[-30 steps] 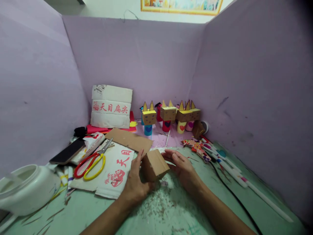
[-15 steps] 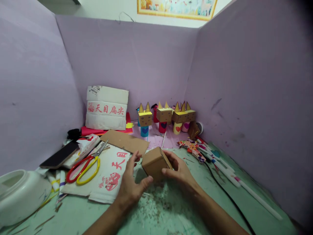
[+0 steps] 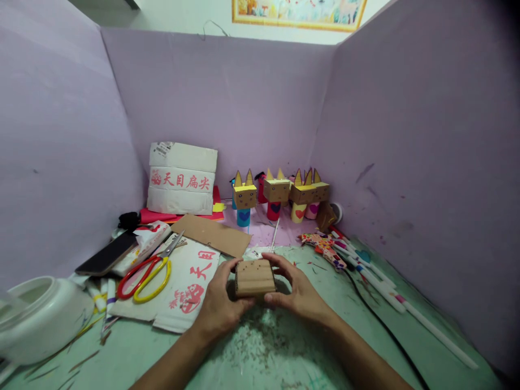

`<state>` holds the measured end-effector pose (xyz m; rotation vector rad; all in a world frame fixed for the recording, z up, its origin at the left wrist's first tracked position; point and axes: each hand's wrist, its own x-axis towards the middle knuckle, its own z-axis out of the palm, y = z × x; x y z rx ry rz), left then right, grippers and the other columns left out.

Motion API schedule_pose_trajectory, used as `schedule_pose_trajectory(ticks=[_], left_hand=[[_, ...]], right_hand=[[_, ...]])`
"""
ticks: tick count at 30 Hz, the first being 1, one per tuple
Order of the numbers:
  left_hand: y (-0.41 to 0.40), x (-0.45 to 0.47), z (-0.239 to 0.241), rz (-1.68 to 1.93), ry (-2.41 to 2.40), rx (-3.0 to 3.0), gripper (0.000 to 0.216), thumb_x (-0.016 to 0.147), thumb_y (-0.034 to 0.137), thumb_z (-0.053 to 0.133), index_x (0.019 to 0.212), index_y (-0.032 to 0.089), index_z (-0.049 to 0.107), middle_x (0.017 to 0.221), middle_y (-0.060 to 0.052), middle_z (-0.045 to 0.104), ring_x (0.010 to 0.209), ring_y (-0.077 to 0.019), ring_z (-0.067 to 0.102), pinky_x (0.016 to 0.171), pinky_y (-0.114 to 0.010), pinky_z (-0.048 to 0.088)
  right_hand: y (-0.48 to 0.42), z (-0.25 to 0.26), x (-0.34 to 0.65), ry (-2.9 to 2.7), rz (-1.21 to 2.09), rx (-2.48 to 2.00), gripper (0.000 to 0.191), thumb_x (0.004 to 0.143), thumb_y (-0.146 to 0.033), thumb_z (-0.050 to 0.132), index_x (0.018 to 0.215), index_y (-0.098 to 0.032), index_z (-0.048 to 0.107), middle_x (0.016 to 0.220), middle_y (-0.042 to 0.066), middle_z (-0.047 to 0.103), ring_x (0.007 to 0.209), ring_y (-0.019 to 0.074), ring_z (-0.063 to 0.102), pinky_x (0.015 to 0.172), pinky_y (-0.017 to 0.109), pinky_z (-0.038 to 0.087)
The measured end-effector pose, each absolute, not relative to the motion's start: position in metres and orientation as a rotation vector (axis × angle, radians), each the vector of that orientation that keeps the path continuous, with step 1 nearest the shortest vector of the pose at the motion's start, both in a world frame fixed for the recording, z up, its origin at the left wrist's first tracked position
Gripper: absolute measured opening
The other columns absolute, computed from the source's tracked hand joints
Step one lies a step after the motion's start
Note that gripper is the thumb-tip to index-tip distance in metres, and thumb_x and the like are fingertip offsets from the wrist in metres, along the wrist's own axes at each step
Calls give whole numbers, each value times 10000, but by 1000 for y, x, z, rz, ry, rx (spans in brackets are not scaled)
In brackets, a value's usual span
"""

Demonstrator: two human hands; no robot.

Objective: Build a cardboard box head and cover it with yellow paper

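Note:
A small brown cardboard box (image 3: 255, 279) is held between my two hands, low over the green table. My left hand (image 3: 219, 300) closes on its left side, with the thumb along the lower front edge and the fingers behind the upper left corner. On the other side my right hand (image 3: 298, 290) grips it, fingertips at the far top edge and thumb at the near right corner. The box's upward face has small dark dots and faint ridges. Its underside is hidden.
Scissors (image 3: 152, 276) lie on white printed cardboard (image 3: 195, 260) beside a brown sheet (image 3: 215, 233). Several box-headed figures (image 3: 244, 197) stand behind. A glue gun (image 3: 323, 249), its cord (image 3: 377, 325) and white-barrelled pens (image 3: 379, 290) lie right. A white pot (image 3: 49, 319) sits left.
The box has been turned so that a dotted face now points up, and it sits lower. My left hand, earlier apart from it with spread fingers, has closed onto its left side.

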<state>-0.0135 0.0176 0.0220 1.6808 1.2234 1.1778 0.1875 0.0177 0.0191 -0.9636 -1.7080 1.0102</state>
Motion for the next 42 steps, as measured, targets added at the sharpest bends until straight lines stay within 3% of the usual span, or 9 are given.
schedule_pose_trajectory(ticks=[8, 16, 21, 24, 28, 31, 36, 39, 42], left_hand=[[20, -15, 20, 987, 1094, 1599, 949, 563, 222, 761, 1405, 156, 327, 1341, -166, 521, 1244, -353, 481, 1049, -477, 371], [16, -23, 17, 1289, 1143, 2042, 779, 649, 273, 708, 1354, 179, 390, 1329, -155, 480, 1245, -360, 438, 1048, -552, 338], [10, -21, 23, 1451, 1134, 2482, 522, 687, 104, 601, 1194, 217, 548, 1165, -109, 587, 1102, -310, 508, 982, -503, 390], [11, -20, 21, 1322, 1100, 2363, 460, 699, 124, 583, 1150, 210, 570, 1112, -103, 632, 1042, -296, 558, 929, -469, 437], [10, -19, 22, 1094, 1073, 2008, 682, 726, 288, 639, 1353, 186, 392, 1214, -136, 593, 1061, -302, 585, 932, -466, 464], [7, -18, 25, 1084, 1093, 2042, 843, 677, 271, 700, 1412, 196, 296, 1386, -164, 456, 1196, -331, 501, 1030, -510, 385], [12, -23, 29, 1028, 1031, 2045, 614, 647, 234, 725, 1226, 204, 519, 1275, -135, 550, 1205, -350, 494, 1038, -522, 374], [21, -27, 25, 1041, 926, 1731, 604, 673, 356, 743, 1203, 175, 518, 1269, -155, 556, 1197, -361, 516, 995, -488, 428], [28, -30, 15, 1051, 686, 1446, 694, 697, 450, 739, 1262, 169, 450, 1318, -169, 539, 1246, -349, 495, 1021, -444, 416]], right_hand=[[18, 17, 183, -1645, 1139, -1016, 769, 609, -202, 756, 1316, -215, 456, 1246, 126, 570, 1089, 293, 590, 916, 467, 488], [15, 22, 181, -1758, 911, -992, 624, 599, -152, 693, 1191, -224, 512, 1181, 87, 610, 1085, 285, 586, 955, 446, 458], [5, 28, 181, -1787, 547, -965, 811, 609, -101, 615, 1360, -267, 355, 1219, 79, 543, 1111, 282, 549, 977, 431, 432], [1, 30, 180, -1788, 450, -940, 877, 630, -106, 643, 1406, -294, 281, 1185, 73, 533, 1064, 280, 566, 949, 430, 451], [0, 30, 178, -1934, 305, -861, 974, 637, -112, 667, 1453, -325, 180, 1273, 107, 434, 1100, 311, 534, 925, 470, 472], [1, 30, 174, -2082, 253, -797, 1062, 616, -80, 655, 1479, -350, 97, 1360, 123, 339, 1209, 351, 462, 963, 516, 447], [5, 25, 174, -2089, 362, -756, 1130, 653, -130, 748, 1488, -354, 20, 1470, 134, 235, 1315, 363, 375, 1050, 527, 367], [11, 23, 179, -1946, 572, -859, 1168, 605, -256, 841, 1483, -298, 72, 1477, 156, 249, 1293, 354, 407, 1058, 522, 351], [16, 23, 183, -1836, 768, -966, 963, 569, -224, 848, 1379, -235, 328, 1354, 138, 454, 1231, 328, 478, 1035, 492, 375]])
